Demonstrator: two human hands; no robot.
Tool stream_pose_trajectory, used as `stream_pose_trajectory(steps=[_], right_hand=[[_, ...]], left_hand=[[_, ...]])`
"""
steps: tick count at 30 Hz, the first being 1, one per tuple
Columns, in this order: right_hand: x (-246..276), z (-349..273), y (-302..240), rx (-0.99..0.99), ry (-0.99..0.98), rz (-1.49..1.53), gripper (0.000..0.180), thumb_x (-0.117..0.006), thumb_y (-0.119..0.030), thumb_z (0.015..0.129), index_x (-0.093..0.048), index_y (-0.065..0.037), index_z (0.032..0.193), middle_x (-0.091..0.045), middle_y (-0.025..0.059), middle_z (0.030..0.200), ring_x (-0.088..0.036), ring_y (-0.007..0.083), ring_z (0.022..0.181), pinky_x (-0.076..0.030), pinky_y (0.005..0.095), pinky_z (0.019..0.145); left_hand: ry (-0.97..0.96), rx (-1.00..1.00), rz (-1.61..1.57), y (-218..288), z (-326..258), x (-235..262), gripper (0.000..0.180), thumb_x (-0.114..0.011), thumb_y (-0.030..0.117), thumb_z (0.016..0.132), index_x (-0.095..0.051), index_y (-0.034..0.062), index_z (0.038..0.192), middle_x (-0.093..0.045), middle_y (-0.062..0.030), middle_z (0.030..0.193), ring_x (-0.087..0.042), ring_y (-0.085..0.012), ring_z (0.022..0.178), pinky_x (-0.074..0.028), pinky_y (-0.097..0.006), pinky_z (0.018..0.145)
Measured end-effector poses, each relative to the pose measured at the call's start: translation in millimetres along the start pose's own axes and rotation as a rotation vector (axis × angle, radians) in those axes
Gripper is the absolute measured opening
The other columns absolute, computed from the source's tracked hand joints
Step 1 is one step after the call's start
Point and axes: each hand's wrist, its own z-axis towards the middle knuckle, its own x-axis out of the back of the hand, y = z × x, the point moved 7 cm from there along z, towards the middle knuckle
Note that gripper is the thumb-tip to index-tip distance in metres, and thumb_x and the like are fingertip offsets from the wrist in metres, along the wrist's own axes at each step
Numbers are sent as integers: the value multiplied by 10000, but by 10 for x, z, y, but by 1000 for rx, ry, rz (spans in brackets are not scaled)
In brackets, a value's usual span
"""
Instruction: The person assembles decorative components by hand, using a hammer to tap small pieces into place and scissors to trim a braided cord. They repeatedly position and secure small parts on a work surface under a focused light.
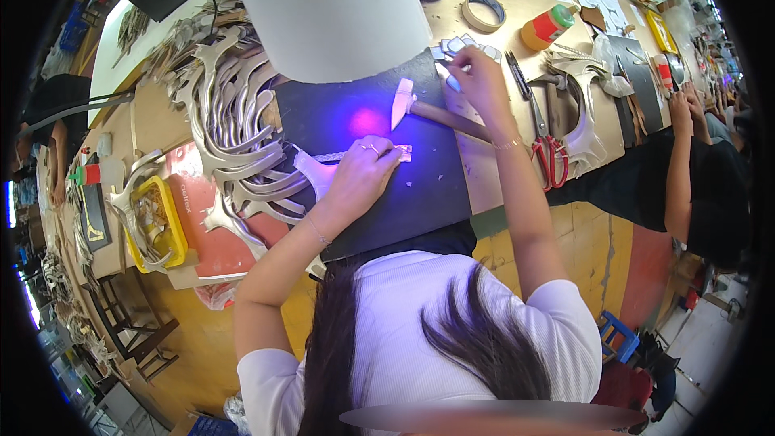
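Presently, a narrow pale strip (pixel 367 154) lies flat on the dark work mat (pixel 420 194), near the mat's middle, with the left hand (pixel 362 173) pressed down on it, fingers together and palm low; a ring shows on one finger. The strip's far end pokes out just past the fingertips. The right hand (pixel 476 81) is well apart from the left, reaching to the mat's far edge, where its fingers are pinched on a small pale piece (pixel 453 81) among a cluster of small cut pieces (pixel 460 47); whether the grip is firm cannot be told. Between the two hands a hammer (pixel 428 109) lies on the mat, its pale head toward the left and its wooden handle running to the right beneath the right forearm. A violet glow falls on the mat beside the hammer head. To the left of the mat, a heap of curved silver-grey cut shapes (pixel 234 129) overlaps its edge. To the right, red-handled scissors (pixel 542 133) rest on the bench, and beyond them stand a roll of tape (pixel 483 12) and an orange bottle with a green cap (pixel 547 26). A yellow tray (pixel 171 226) sits at the left end. Another person in dark clothing (pixel 694 186) works at the right end of the bench.
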Motion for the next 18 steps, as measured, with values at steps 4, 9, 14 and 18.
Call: stream_pose_trajectory(steps=[4,9,14,18], right_hand=[[196,-406,-46,-93,-2,257,200,-749,-148,886,-704,2,1009,-725,95,849,-671,161,725,-535,316,696],[172,-491,-5,3,65,61,181,-717,-87,890,-707,5,1045,-689,106,903,-687,213,761,-543,334,726],[6,-448,-97,126,54,43,102,-710,-76,899,-693,-9,974,-686,103,943,-687,208,769,-533,309,673],[-58,-461,-282,281,60,-144,94,-702,-97,907,-687,-29,971,-704,113,921,-689,247,761,-536,327,673]], left_hand=[[-3,-17,10,6,-8,-15,172,-716,120,861,-705,37,1012,-645,-94,978,-627,-272,955,-498,-400,861],[-121,-82,120,61,18,-57,183,-695,111,863,-685,20,1022,-631,-94,979,-621,-269,960,-486,-411,873],[-140,-80,167,86,33,-46,197,-687,106,861,-674,19,1037,-624,-93,995,-614,-265,967,-477,-409,852],[-139,-63,162,78,15,-62,208,-684,103,857,-672,18,1046,-622,-93,1008,-612,-263,978,-474,-406,849]])
